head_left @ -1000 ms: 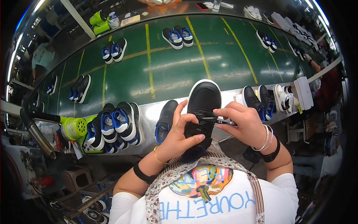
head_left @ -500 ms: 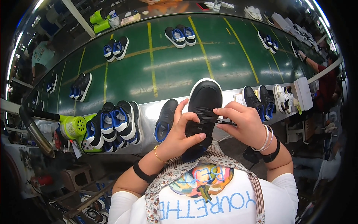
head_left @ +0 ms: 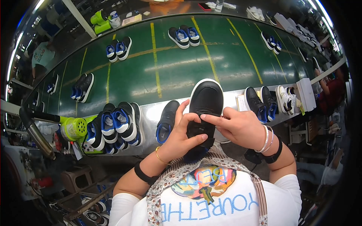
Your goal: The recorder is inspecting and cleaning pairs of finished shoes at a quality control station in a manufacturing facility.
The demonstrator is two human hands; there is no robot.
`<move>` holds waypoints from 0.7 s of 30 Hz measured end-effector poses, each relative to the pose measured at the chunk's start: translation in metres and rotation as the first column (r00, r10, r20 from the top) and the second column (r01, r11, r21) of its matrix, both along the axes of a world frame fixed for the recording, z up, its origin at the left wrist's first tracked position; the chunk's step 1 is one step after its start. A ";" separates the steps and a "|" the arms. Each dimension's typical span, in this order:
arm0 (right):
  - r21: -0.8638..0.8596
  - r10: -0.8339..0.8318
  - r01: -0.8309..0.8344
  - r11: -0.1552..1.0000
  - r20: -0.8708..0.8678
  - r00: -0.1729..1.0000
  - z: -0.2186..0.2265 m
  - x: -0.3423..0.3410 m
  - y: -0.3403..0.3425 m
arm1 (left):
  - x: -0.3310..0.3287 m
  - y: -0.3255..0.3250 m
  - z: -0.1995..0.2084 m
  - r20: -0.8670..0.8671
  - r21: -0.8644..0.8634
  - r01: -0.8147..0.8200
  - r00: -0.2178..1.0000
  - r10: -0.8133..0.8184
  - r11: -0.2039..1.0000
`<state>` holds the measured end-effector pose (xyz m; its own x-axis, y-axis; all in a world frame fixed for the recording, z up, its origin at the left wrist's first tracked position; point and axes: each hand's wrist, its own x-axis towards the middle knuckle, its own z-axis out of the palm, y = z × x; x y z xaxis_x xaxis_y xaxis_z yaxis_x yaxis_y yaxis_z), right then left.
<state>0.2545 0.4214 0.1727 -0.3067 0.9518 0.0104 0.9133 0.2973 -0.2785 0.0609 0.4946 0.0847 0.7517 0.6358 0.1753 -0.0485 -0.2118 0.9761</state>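
A black sneaker [head_left: 206,98] with a white sole edge stands toe-up in front of my chest. My left hand [head_left: 180,137] grips it from the left, thumb and fingers around the lacing area. Across the laces reaches my right hand [head_left: 241,126], its index fingertip touching them near the left fingers. The other right fingers are curled; a small dark thing shows by them, too hidden to name. Left of the held shoe, another black shoe [head_left: 166,122] with blue lining lies on the metal ledge [head_left: 151,110].
Beyond the ledge runs a green belt [head_left: 139,75] with yellow lines and pairs of shoes. A cluster of shoes [head_left: 115,126] sits beside a lime-green blower [head_left: 75,129] at left. Black shoes [head_left: 260,103], white shoes [head_left: 285,100] and a white box [head_left: 306,94] stand at right.
My right hand has shifted left over the laces, its index finger now stretched out. The belt's shoes have slid slightly right. At far right, another person's hand has moved back from the belt.
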 end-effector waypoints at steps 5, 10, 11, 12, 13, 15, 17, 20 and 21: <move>0.047 0.029 -0.026 0.999 -0.068 0.997 -0.008 0.005 0.001 | -0.001 0.000 -0.001 -0.011 0.044 -0.009 1.000 0.010 0.999; 0.022 0.001 0.007 1.000 -0.315 0.949 -0.022 0.010 0.005 | 0.000 -0.002 -0.001 0.014 -0.008 0.004 1.000 -0.004 1.000; 0.018 -0.003 0.010 1.000 -0.352 0.936 -0.023 0.009 0.005 | 0.001 -0.002 -0.001 0.015 -0.008 0.005 1.000 -0.005 1.000; 0.013 -0.004 0.010 1.000 -0.391 0.920 -0.024 0.008 0.006 | 0.001 -0.003 -0.001 0.017 -0.017 0.001 1.000 0.000 1.000; 0.013 -0.003 0.009 1.000 -0.391 0.920 -0.024 0.007 0.007 | 0.001 -0.003 -0.001 0.019 -0.027 -0.003 1.000 0.004 1.000; 0.009 -0.020 0.025 1.000 -0.386 0.922 -0.024 0.006 0.007 | 0.001 -0.003 -0.001 0.017 -0.025 -0.004 1.000 0.004 1.000; 0.023 -0.028 0.041 0.999 -0.404 0.914 -0.024 0.003 0.007 | 0.001 -0.002 0.000 0.016 -0.024 -0.001 1.000 0.002 1.000; 0.087 -0.022 0.069 0.994 -0.457 0.889 -0.019 0.007 0.010 | 0.001 -0.001 0.001 -0.004 0.044 -0.003 1.000 0.003 0.999; 0.136 -0.005 0.082 0.987 -0.491 0.871 -0.015 0.008 0.012 | 0.001 -0.001 0.001 -0.012 0.056 -0.006 1.000 0.006 0.998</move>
<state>0.2629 0.4332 0.1579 -0.1838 0.9394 0.2894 0.6849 0.3335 -0.6478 0.0615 0.4936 0.0859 0.7501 0.6299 0.2017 -0.0356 -0.2660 0.9633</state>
